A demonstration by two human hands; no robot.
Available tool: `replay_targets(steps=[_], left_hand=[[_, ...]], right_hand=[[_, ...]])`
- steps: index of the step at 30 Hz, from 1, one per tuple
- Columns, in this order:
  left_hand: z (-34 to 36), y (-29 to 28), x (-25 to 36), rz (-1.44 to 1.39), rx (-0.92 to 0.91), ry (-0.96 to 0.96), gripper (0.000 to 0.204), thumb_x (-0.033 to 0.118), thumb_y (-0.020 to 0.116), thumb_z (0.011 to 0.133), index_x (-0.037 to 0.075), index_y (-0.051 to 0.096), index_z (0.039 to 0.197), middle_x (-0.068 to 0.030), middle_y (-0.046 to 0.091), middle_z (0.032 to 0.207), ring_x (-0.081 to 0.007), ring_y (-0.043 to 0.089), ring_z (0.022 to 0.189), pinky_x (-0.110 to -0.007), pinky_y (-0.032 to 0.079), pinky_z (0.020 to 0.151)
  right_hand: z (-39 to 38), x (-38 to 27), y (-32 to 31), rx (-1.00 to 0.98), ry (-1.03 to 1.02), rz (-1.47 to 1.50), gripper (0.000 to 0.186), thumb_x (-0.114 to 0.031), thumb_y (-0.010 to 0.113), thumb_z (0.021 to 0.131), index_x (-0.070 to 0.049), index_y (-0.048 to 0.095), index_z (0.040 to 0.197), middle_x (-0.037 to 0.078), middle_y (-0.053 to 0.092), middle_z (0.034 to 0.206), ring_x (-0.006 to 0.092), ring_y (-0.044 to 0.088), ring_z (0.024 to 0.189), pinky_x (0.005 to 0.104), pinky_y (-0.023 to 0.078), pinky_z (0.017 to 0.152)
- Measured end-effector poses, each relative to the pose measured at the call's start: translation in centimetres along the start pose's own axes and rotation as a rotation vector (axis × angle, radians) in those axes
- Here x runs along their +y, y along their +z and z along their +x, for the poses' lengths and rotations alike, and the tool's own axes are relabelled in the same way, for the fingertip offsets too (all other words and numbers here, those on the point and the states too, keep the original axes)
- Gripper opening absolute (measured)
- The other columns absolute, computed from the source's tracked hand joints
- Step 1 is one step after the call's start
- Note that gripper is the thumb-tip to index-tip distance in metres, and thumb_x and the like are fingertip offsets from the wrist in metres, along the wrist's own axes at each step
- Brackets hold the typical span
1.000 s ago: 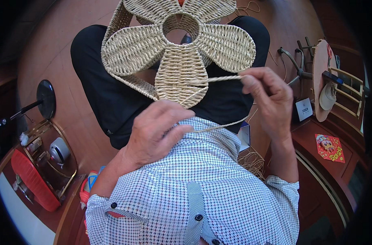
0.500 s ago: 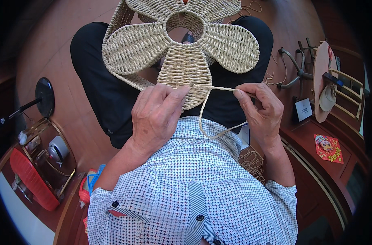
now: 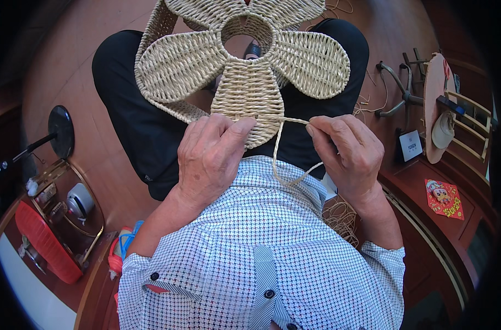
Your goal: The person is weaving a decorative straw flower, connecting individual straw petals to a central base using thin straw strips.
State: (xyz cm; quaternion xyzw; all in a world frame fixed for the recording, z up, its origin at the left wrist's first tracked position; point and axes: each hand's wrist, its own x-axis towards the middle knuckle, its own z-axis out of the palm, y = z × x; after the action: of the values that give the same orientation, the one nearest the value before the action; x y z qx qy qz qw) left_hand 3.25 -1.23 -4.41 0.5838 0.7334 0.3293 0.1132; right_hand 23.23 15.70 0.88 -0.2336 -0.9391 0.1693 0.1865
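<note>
A woven straw piece shaped like a five-petal flower with a round central opening [image 3: 311,60] rests across my lap, with a woven band around its back. My left hand [image 3: 209,154] grips the left side of the bottom petal [image 3: 248,91], its thumb pressed on the weave near a strand. My right hand [image 3: 347,154] pinches a straw cord [image 3: 294,120] that runs taut leftward into that petal. A loop of the same cord hangs below, between my hands, over my checked shirt.
Loose cord [image 3: 338,217] lies in coils by my right hip. A black round-based stand [image 3: 60,135] and a red plastic item [image 3: 47,242] are at left. A chair base [image 3: 404,93], pink board [image 3: 432,137] and red decorated card [image 3: 443,198] are at right.
My left hand has risen onto the bottom petal. My right hand has come lower and inward along the cord, drawing it shorter, and the hanging loop now lies between my hands.
</note>
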Motion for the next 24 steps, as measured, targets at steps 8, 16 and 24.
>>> replay_targets(steps=[8, 16, 24], left_hand=[[0.1, 0.1, 0.0, -0.001, 0.000, 0.000, 0.029, 0.004, 0.081, 0.089, 0.011, 0.078, 0.117, -0.0057, 0.063, 0.083, -0.0250, 0.064, 0.078, -0.039, 0.049, 0.071], [0.2, -0.2, -0.2, -0.044, 0.014, 0.002, 0.028, 0.000, 0.079, 0.089, 0.009, 0.078, 0.115, -0.0070, 0.065, 0.086, -0.0248, 0.065, 0.079, -0.037, 0.050, 0.071], [0.4, -2.0, -0.6, -0.326, 0.119, -0.291, 0.017, -0.004, 0.073, 0.097, 0.003, 0.077, 0.112, -0.0047, 0.067, 0.096, -0.0097, 0.061, 0.076, -0.026, 0.048, 0.065]], right_hand=[[0.4, -0.5, -0.2, 0.016, -0.135, -0.105, 0.021, -0.012, 0.090, 0.083, -0.009, 0.076, 0.098, 0.000, 0.069, 0.083, 0.0131, 0.066, 0.066, 0.0276, 0.051, 0.056], [0.6, -1.1, 1.6, -0.097, 0.203, 0.253, 0.015, -0.008, 0.081, 0.091, -0.005, 0.073, 0.103, 0.005, 0.070, 0.089, 0.0172, 0.070, 0.074, 0.0305, 0.055, 0.061], [0.1, 0.1, 4.8, -0.306, 0.881, 1.237, 0.058, -0.023, 0.068, 0.105, 0.009, 0.051, 0.151, 0.021, 0.068, 0.138, 0.0199, 0.070, 0.118, 0.0325, 0.059, 0.096]])
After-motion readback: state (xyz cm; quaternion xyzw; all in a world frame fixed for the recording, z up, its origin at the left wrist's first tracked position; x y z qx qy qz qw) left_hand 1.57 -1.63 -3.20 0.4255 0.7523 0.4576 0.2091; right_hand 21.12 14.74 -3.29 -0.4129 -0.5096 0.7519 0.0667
